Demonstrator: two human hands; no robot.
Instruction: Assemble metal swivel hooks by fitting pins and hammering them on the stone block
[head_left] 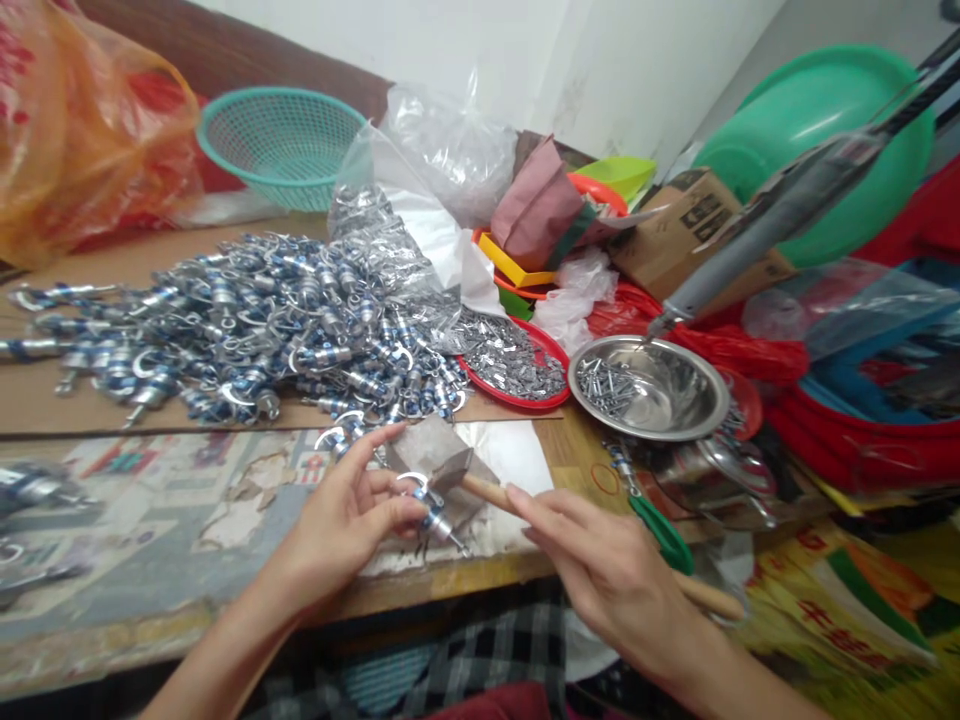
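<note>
My left hand pinches a small silver metal fitting with blue bands and a curved hook. The fitting lies over a flat grey metal block near the table's front edge. Wrapped round a wooden handle, my right hand grips a hammer. The hammer's head is at the fitting, by the hook; whether the two touch I cannot tell. Behind my left hand spreads a large pile of similar fittings.
A red dish of small metal pieces stands beyond the block. Right of it sits a steel bowl with nails or pins, below a grey hanging tool. A green basket stands at the back. More fittings lie far left.
</note>
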